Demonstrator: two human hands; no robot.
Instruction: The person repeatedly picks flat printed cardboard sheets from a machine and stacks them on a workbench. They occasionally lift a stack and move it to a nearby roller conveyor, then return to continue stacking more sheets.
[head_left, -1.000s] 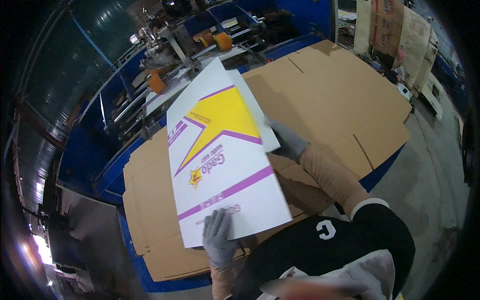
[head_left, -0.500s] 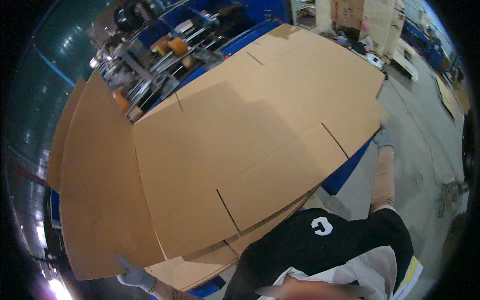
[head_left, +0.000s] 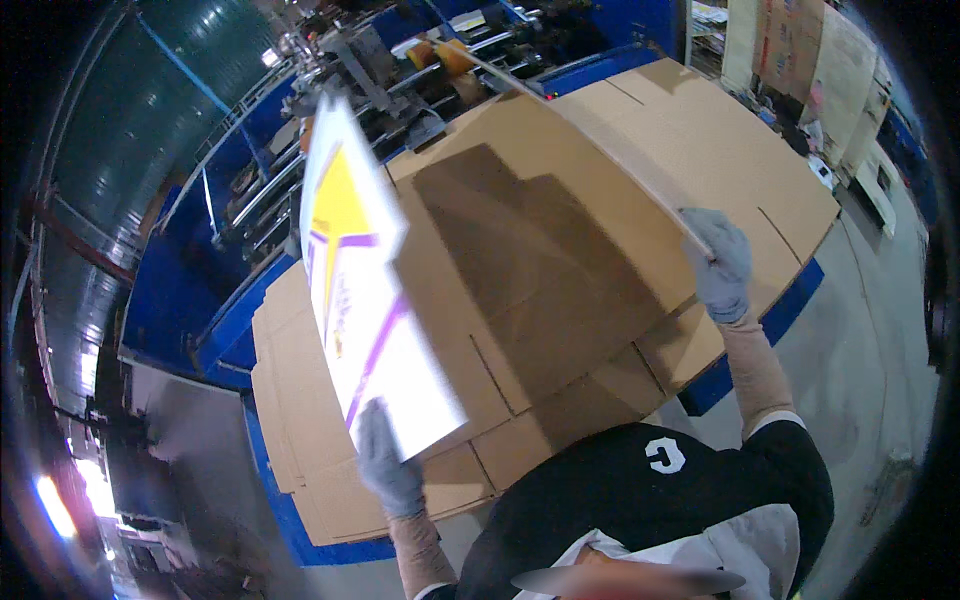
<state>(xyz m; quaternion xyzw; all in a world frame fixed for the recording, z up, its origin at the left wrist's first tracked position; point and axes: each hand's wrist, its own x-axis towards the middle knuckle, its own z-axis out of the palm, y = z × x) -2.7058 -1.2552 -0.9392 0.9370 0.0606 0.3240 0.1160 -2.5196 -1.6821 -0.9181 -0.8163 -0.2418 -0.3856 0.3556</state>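
Note:
A large cardboard sheet (head_left: 545, 290) is between my hands, with both sides tilted up. Its left panel (head_left: 360, 290) stands raised, turning a white outer face with yellow and purple print toward the left. My gloved left hand (head_left: 390, 465) is closed on the lower corner of that panel. At the right, my gloved right hand (head_left: 722, 262) grips the raised right edge of the sheet, fingers bent over it. Beneath lie flat brown cardboard sheets (head_left: 285, 390) with slots cut in their edges. The sheet's middle is in shadow.
The cardboard rests on a blue table (head_left: 265, 470). Beyond it stands a blue machine with metal rods and orange rollers (head_left: 455, 57). Grey floor (head_left: 850, 330) runs along the right, with a white box-like object (head_left: 872, 200) farther back.
My left hand has moved right and lifted the left panel, showing its printed face. The right hand has come inward and up, raising the right side. Sheets underneath now show at both sides.

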